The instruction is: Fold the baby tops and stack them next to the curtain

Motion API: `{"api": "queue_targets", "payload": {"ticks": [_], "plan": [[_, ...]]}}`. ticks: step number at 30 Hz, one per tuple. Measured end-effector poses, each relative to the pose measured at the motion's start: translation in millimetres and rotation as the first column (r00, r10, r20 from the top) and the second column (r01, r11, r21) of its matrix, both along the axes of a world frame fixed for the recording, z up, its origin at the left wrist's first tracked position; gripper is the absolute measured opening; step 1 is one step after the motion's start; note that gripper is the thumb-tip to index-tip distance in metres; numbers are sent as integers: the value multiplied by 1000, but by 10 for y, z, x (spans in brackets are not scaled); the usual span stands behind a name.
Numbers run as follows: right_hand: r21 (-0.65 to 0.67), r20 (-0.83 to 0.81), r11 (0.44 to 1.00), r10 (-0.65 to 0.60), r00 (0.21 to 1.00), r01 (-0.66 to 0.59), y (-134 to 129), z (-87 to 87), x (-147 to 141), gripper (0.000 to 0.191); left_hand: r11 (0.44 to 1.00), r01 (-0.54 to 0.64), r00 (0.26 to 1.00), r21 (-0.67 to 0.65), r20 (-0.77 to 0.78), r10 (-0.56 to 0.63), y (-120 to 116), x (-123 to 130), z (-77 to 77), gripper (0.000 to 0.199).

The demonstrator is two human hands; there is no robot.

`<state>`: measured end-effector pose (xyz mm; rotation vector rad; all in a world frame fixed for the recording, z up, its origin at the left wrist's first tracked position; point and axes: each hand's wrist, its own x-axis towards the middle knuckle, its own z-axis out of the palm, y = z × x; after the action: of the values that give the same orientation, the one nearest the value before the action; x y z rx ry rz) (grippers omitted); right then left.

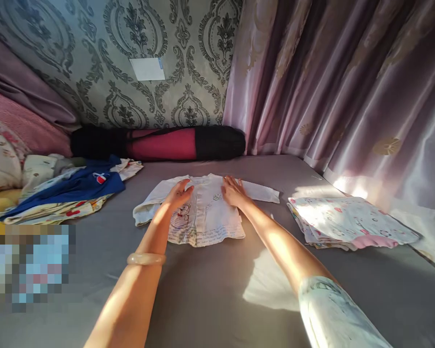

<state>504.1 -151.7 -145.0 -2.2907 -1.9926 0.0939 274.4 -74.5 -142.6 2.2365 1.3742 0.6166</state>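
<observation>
A small white long-sleeved shirt (217, 220) lies spread flat on the grey bed sheet (210, 299), with its sleeves out to both sides. Printed drawings and lines of writing mark its front. My left hand (181, 193) rests on the upper left of the shirt, near the shoulder, its fingers apart. On the upper right of the chest lies my right hand (234, 191), palm down with the fingers stretched out. Neither hand grips the cloth. A pale bangle circles my left wrist.
Folded printed clothes (351, 222) are stacked at the right. A heap of clothes (72, 186), with a blue garment on top, lies at the left. A black and red bolster-shaped bundle (163, 143) runs along the wall. Purple curtains (333, 87) hang behind the right side.
</observation>
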Motion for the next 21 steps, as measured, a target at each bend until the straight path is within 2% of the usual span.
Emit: {"api": "queue_targets", "payload": {"ticks": [3, 6, 10, 15, 21], "plan": [[-47, -76, 997, 58, 995, -62, 206, -39, -387, 61, 994, -99, 995, -41, 13, 100, -122, -215, 71, 52], [-99, -108, 995, -4, 994, -7, 387, -73, -543, 67, 986, -141, 988, -89, 57, 146, -203, -291, 95, 52], [-64, -59, 994, -89, 994, 86, 556, -156, -541, 69, 972, -161, 975, -169, 126, 183, -211, -343, 59, 53], [-23, -33, 995, -99, 995, 98, 619, -255, -525, 69, 967, -208, 944, -150, 230, 239, -155, -464, 31, 50], [-109, -19, 989, -97, 995, 95, 632, -166, -505, 69, 943, -273, 887, -192, 328, 324, -86, -720, 63, 47]]}}
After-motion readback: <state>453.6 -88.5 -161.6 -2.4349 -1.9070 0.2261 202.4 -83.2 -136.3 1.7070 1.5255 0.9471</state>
